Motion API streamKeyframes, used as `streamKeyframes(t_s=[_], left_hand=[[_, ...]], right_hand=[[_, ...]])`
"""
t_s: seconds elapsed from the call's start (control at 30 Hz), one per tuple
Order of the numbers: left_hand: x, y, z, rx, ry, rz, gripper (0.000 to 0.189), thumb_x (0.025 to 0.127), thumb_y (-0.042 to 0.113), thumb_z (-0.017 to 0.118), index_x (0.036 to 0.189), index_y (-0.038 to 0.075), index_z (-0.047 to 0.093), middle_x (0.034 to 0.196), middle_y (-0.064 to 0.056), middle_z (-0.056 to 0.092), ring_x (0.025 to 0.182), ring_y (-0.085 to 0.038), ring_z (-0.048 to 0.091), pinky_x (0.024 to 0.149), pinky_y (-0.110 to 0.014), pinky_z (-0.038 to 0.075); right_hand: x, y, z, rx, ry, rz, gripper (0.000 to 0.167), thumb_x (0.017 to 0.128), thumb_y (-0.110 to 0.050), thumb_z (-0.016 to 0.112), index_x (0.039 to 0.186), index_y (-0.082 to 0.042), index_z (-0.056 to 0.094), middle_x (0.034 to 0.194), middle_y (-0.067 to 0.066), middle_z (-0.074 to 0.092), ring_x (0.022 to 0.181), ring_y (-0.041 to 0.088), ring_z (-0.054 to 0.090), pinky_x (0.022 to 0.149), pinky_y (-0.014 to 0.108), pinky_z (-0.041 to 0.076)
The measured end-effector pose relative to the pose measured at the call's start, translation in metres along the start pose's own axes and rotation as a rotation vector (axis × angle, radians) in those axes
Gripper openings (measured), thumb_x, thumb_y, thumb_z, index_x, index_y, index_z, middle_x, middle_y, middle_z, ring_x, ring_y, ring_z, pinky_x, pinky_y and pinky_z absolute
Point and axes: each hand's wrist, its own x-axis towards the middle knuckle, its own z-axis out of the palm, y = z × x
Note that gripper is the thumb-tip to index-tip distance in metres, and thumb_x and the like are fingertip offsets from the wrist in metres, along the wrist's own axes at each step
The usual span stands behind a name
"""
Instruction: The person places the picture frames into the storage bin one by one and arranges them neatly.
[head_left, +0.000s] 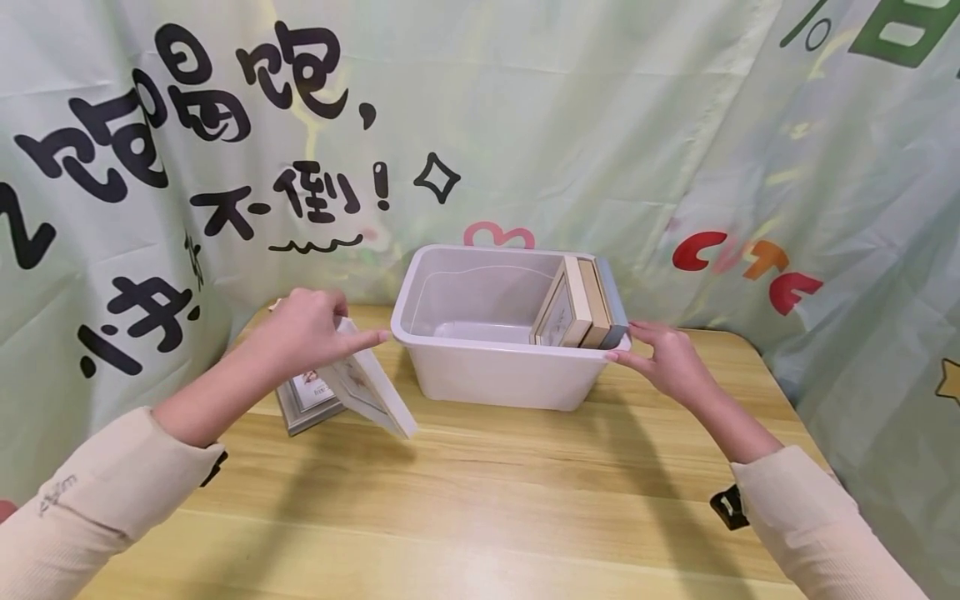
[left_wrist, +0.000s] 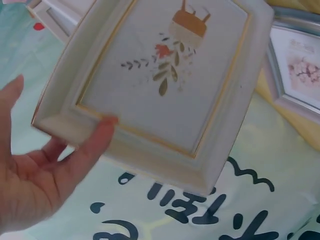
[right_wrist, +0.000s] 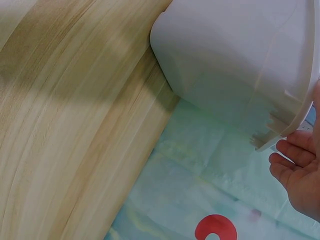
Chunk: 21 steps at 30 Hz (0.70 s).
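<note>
My left hand (head_left: 303, 333) grips a white picture frame (head_left: 363, 387) by its edge and holds it tilted above the table, left of the bin. Its gold inner line and plant print show in the left wrist view. Beneath it, a grey picture frame (head_left: 306, 415) lies on the table, partly covered. At the right front corner of the light grey plastic bin (head_left: 495, 375), my right hand (head_left: 671, 362) holds the rim between thumb and fingers. Inside, at the right end, a cream frame (head_left: 576, 292), a light wooden frame (head_left: 595, 304) and a blue-grey frame (head_left: 612, 296) stand side by side.
The wooden table (head_left: 480, 500) carries the bin near its back edge. A printed curtain (head_left: 570, 150) hangs close behind and along both sides. Left of the standing frames, the bin's floor (head_left: 480, 332) shows.
</note>
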Motion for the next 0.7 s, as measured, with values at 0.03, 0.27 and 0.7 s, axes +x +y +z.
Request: streamKeyframes(t_s=[0.03,0.27,0.7], left_hand=[[0.000,0.001,0.000,0.008,0.018,-0.007,0.052,0.087,0.047,0.075,0.081,-0.003,0.061,0.073,-0.015,0.064,0.065,-0.030,0.060,0.061,-0.046,0.051],[-0.001,0.009,-0.004,0.028,0.036,-0.041,0.029,0.083,0.020,0.077,0.081,-0.004,0.060,0.073,-0.015,0.063,0.064,-0.031,0.059,0.057,-0.045,0.051],[-0.001,0.016,-0.011,-0.084,0.088,0.024,0.016,0.079,-0.005,0.062,0.094,-0.009,0.064,0.065,-0.008,0.052,0.056,-0.020,0.047,0.051,-0.034,0.042]], right_hand=[[0.000,0.000,0.000,-0.001,-0.003,0.001,0.057,0.086,-0.017,0.082,0.123,0.021,0.060,0.128,0.039,0.056,0.120,0.056,0.054,0.099,0.066,0.044],[0.000,0.000,0.000,-0.002,-0.010,0.008,0.058,0.087,-0.018,0.081,0.124,0.020,0.059,0.128,0.040,0.056,0.121,0.057,0.053,0.099,0.066,0.044],[0.000,-0.001,-0.001,-0.001,-0.002,0.002,0.054,0.087,-0.015,0.081,0.124,0.019,0.061,0.127,0.039,0.058,0.121,0.056,0.054,0.099,0.065,0.044]])
